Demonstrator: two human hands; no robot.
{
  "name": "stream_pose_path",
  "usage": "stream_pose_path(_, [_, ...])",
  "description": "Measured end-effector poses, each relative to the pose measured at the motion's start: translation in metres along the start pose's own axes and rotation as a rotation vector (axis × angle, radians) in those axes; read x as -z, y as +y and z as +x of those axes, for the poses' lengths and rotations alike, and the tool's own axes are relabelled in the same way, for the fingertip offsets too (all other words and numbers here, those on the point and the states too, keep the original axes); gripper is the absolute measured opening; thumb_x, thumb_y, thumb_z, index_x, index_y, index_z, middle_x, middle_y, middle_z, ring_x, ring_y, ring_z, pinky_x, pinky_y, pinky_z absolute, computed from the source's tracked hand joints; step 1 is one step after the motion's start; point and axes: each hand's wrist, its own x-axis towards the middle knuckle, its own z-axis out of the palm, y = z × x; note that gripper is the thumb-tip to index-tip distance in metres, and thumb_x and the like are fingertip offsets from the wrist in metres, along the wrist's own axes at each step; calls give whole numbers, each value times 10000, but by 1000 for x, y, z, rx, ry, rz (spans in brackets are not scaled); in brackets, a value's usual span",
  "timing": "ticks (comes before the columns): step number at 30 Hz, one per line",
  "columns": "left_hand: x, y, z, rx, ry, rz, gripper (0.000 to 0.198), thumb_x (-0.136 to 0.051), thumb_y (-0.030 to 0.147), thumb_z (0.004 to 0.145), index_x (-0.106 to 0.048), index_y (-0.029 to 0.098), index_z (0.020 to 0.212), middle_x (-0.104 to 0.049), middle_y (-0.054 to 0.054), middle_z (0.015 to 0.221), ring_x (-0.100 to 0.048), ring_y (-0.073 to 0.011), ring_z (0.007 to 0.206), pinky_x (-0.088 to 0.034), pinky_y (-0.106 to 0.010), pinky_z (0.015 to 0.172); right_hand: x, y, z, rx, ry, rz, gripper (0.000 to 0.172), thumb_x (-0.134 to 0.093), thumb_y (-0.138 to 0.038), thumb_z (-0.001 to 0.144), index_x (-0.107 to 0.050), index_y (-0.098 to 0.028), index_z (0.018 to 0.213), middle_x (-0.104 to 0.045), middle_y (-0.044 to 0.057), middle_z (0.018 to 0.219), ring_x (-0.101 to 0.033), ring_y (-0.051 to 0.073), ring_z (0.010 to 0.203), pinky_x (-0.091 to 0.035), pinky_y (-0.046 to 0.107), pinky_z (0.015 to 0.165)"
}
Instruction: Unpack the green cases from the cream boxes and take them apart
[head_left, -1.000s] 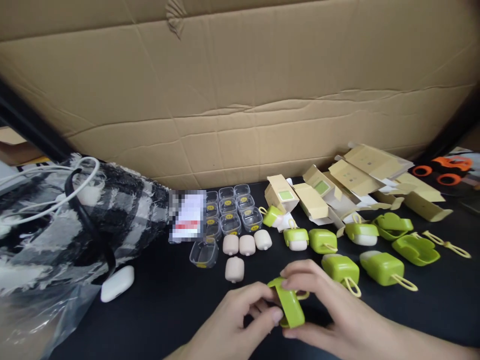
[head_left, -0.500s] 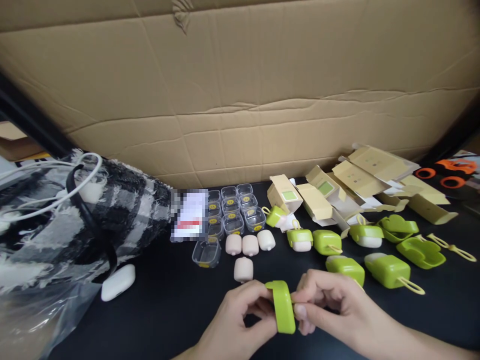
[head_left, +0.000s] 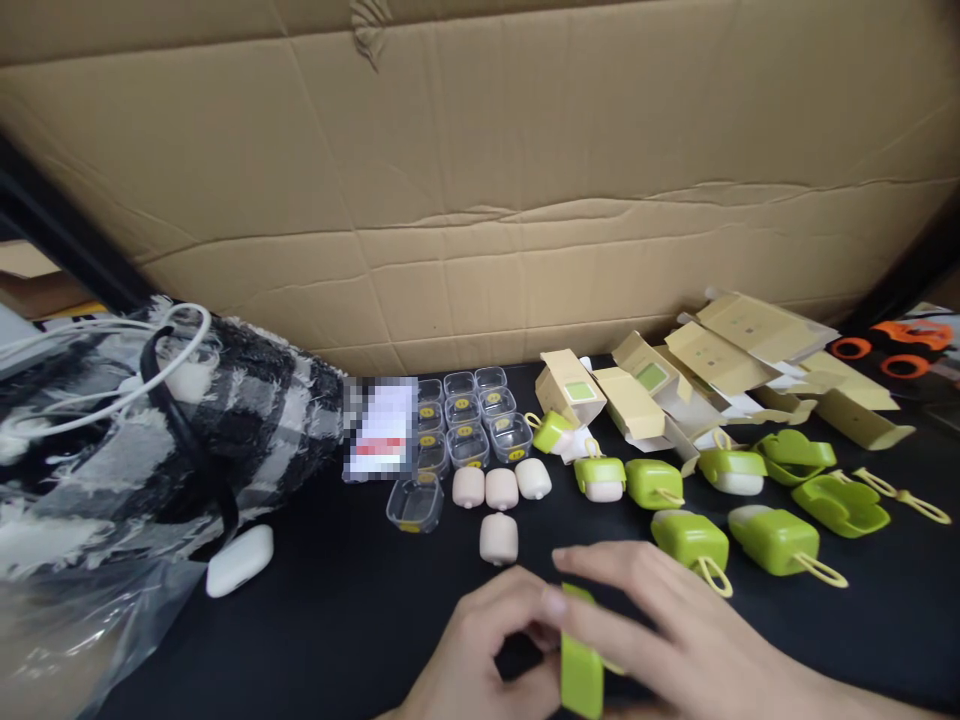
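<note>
My left hand [head_left: 487, 640] is closed on a small green plastic case [head_left: 582, 670], gripping it at its left side. Reaching over the case from the right, my right hand [head_left: 652, 630] has its thumb across the near face and a finger stretched beyond the top. Part of a pale loop [head_left: 613, 667] sticks out from the case beneath that hand. The lower fingers of the right hand are hidden or blurred. Just beyond my left hand lies a pale pinkish rounded block [head_left: 499, 539]. To the right are finished-looking green cases [head_left: 690, 540] with pale loops and whitish bodies.
Clear plastic cups [head_left: 469, 446] stand in rows behind several pale blocks [head_left: 502, 489]. Opened cardboard boxes [head_left: 630, 400] lie at the back right. At left are a white rounded object [head_left: 240, 562], a plaid fabric bundle [head_left: 277, 420] and a plastic bag [head_left: 142, 630].
My right hand has let go of its pinch at the loop and moved left over the green case. The case has shifted slightly toward me. The nearest pale block now sits slightly farther right in view.
</note>
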Motion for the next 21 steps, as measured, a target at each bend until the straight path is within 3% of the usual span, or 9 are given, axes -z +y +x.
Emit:
stream_pose_path(4, [3, 4, -2, -265, 11, 254, 218, -658, 41, 675, -646, 161, 857, -674, -99, 1060, -651, -198, 938, -522, -250, 821, 1, -2, 1, 160, -28, -105, 324, -321, -219, 993, -615, -212, 1128, -722, 25, 923, -658, 161, 787, -524, 261, 748])
stream_pose_path(7, [8, 7, 0, -311, 119, 295, 190, -605, 52, 682, -586, 195, 806, -686, -49, 979, -642, -159, 867, -527, -244, 777, 5, 1, -5, 151, -8, -36, 221, -428, -181, 935, -598, -182, 1076, -707, 55, 925, -648, 169, 814, -518, 263, 772])
stream_pose_path(10, [16, 11, 3, -385, 159, 429, 166, -543, 74, 728, -545, 207, 826, -709, -26, 938, -624, -168, 917, -513, -280, 828, 13, 8, -10, -30, -28, 153, 291, -611, -194, 793, -508, -204, 1065, -653, 87, 1026, -632, 193, 907, -524, 255, 761])
stream_pose_path(13, [25, 14, 7, -524, 70, 804, 158, -522, 89, 791, -568, 181, 911, -725, -39, 1037, -607, -205, 1005, -476, -329, 889, 22, 18, -10, -256, 36, 241, 369, -682, -192, 689, -438, -258, 957, -607, 77, 1071, -603, 242, 1003, -503, 313, 824])
stream_pose_path(15, [32, 16, 8, -595, 40, 1032, 153, -502, 94, 819, -582, 160, 932, -724, -45, 1055, -626, -195, 877, -481, -318, 769, 26, 26, -8, -315, 81, 216, 327, -669, -190, 697, -432, -267, 910, -602, 63, 1038, -601, 253, 978, -478, 354, 844])
stream_pose_path(18, [42, 19, 11, -591, -2, 1198, 122, -487, 111, 835, -590, 155, 885, -727, -39, 884, -573, -169, 656, -415, -306, 578, 29, 35, -6, -373, 92, 204, 306, -636, -196, 736, -444, -271, 962, -590, 54, 1041, -594, 235, 969, -474, 335, 832])
stream_pose_path(21, [46, 21, 12, -560, -26, 1248, 113, -488, 124, 839, -589, 154, 881, -695, -27, 807, -546, -177, 637, -388, -314, 564, 26, 40, -6, -437, 52, 253, 345, -619, -198, 744, -428, -267, 1023, -583, 42, 1028, -578, 223, 1012, -481, 296, 826])
